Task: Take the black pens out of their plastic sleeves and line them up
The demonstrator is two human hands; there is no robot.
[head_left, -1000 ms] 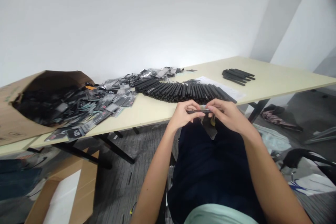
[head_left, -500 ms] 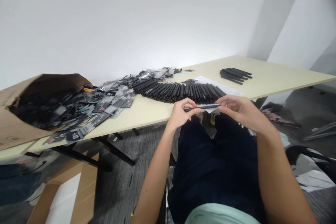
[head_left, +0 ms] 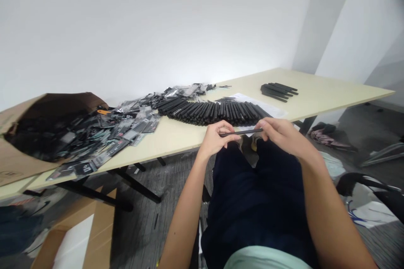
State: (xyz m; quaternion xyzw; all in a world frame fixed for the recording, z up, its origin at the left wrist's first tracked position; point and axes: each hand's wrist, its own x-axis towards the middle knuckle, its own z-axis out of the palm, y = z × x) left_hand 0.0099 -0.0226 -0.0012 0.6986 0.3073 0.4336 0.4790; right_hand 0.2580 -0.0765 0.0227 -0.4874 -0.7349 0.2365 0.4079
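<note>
- We pinch a black rod (head_left: pixel 241 132) level, left hand (head_left: pixel 214 138) at one end, right hand (head_left: pixel 280 134) at the other, fingertips closed on it, just off the table (head_left: pixel 331 92) edge.
- Even pressure from both hands keeps it steady.
- At 12 o'clock, a long row of rods (head_left: pixel 211 113).
- At 1 o'clock, a small stack (head_left: pixel 279 91).
- At 10 o'clock, loose packets (head_left: pixel 126 130).
- At 9 o'clock, a carton (head_left: pixel 41 134).
</note>
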